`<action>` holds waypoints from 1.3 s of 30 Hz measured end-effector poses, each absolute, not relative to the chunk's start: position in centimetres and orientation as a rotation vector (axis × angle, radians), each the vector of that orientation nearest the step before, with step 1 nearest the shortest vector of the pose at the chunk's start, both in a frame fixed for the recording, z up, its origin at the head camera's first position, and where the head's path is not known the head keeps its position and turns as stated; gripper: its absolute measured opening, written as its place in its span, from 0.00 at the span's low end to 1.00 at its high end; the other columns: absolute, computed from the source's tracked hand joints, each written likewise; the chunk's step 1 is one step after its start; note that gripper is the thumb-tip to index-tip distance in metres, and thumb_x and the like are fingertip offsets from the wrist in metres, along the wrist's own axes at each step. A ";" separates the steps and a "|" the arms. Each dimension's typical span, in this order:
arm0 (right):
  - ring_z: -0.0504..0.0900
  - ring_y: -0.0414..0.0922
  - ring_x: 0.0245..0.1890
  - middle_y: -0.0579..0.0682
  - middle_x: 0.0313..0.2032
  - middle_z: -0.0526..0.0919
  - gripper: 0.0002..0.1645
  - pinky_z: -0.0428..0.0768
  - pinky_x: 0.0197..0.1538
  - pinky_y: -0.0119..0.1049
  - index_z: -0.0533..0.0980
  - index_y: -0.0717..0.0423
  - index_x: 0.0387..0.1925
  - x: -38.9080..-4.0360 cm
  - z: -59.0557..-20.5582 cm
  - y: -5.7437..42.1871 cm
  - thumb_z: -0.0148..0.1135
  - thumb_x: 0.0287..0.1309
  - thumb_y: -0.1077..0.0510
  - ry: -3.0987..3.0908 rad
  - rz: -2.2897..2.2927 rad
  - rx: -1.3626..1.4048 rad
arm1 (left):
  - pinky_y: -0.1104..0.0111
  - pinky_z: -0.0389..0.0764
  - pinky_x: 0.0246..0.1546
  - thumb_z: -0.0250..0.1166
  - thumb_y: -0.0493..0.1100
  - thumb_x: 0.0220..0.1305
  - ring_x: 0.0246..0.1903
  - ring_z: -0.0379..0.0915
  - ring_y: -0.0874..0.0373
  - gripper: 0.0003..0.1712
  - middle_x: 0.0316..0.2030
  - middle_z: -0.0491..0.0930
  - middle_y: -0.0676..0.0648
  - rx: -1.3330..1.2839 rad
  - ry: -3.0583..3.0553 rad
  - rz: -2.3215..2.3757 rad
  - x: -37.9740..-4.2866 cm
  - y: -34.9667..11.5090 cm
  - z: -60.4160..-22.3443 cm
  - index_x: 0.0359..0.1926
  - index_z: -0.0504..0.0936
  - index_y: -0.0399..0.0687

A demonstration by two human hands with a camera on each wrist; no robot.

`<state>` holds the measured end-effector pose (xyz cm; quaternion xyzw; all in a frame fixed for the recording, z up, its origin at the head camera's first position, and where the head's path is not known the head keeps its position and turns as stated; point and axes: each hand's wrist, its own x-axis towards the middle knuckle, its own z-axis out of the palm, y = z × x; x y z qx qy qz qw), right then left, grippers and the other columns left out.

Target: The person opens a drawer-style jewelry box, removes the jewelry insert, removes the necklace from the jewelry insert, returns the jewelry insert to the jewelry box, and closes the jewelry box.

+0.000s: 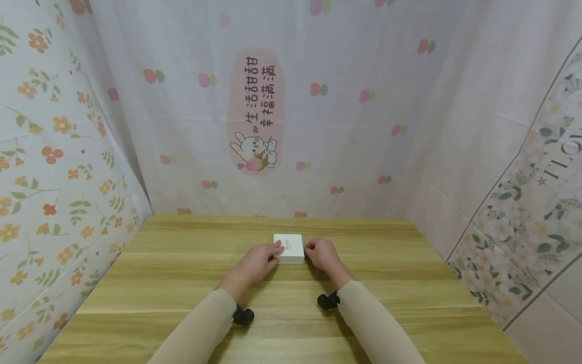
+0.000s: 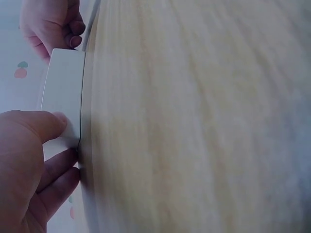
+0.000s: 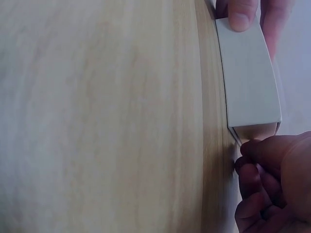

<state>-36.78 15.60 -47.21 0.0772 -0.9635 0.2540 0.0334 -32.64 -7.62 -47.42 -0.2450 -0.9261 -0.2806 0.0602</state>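
A small white box [image 1: 294, 247] with dark print on its top lies flat on the wooden table. From its left end my left hand [image 1: 257, 262] grips it, thumb against the front side and fingers over the top and at the end. At the opposite end, my right hand [image 1: 323, 254] has its thumb and index finger pinched together. The right wrist view has a thin tab or edge [image 3: 236, 136] running from the box's end into that pinch; its exact kind is hard to tell. My other right fingers are curled.
The wood-grain table [image 1: 191, 283] reaches back to a printed cloth [image 1: 354, 151] hanging behind it. Floral cloths hang on the left [image 1: 59, 167] and right [image 1: 523, 227]. Each wrist wears a small black camera.
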 end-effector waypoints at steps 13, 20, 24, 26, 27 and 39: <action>0.88 0.50 0.48 0.51 0.46 0.93 0.10 0.87 0.58 0.50 0.91 0.56 0.44 -36.7 -47.3 15.9 0.66 0.77 0.58 -2.967 0.804 0.216 | 0.47 0.82 0.69 0.68 0.35 0.77 0.71 0.79 0.38 0.24 0.75 0.78 0.39 -0.729 -2.789 -0.863 -32.3 -7.5 -47.4 0.71 0.84 0.42; 0.86 0.48 0.43 0.51 0.44 0.93 0.10 0.87 0.56 0.48 0.91 0.57 0.44 -36.7 -47.2 16.0 0.66 0.77 0.58 -2.966 0.798 0.210 | 0.47 0.81 0.70 0.68 0.35 0.77 0.71 0.79 0.37 0.24 0.75 0.78 0.40 -0.740 -2.781 -0.846 -32.3 -7.5 -47.5 0.71 0.84 0.42; 0.86 0.48 0.43 0.52 0.44 0.93 0.10 0.87 0.56 0.49 0.91 0.57 0.44 -36.5 -47.0 16.2 0.66 0.77 0.58 -2.963 0.794 0.213 | 0.47 0.81 0.70 0.68 0.36 0.78 0.72 0.78 0.37 0.24 0.75 0.77 0.40 -0.749 -2.786 -0.845 -32.3 -7.5 -47.4 0.72 0.83 0.42; 0.86 0.49 0.44 0.52 0.45 0.93 0.10 0.87 0.56 0.49 0.91 0.57 0.44 -36.5 -47.0 16.2 0.66 0.77 0.58 -2.965 0.804 0.208 | 0.47 0.80 0.71 0.68 0.36 0.78 0.72 0.77 0.37 0.24 0.76 0.77 0.40 -0.748 -2.785 -0.855 -32.3 -7.6 -47.4 0.72 0.83 0.42; 0.86 0.49 0.44 0.53 0.45 0.93 0.10 0.87 0.56 0.50 0.91 0.58 0.44 -36.4 -47.0 16.3 0.66 0.76 0.59 -2.964 0.802 0.214 | 0.47 0.80 0.71 0.68 0.36 0.78 0.72 0.77 0.37 0.24 0.76 0.77 0.40 -0.747 -2.786 -0.861 -32.3 -7.6 -47.4 0.72 0.83 0.42; 0.88 0.50 0.46 0.52 0.44 0.93 0.10 0.87 0.57 0.50 0.91 0.58 0.43 -36.5 -46.9 16.5 0.66 0.76 0.58 -2.957 0.800 0.218 | 0.47 0.79 0.72 0.67 0.36 0.79 0.73 0.77 0.37 0.24 0.76 0.76 0.41 -0.743 -2.786 -0.873 -32.4 -7.5 -47.5 0.72 0.83 0.43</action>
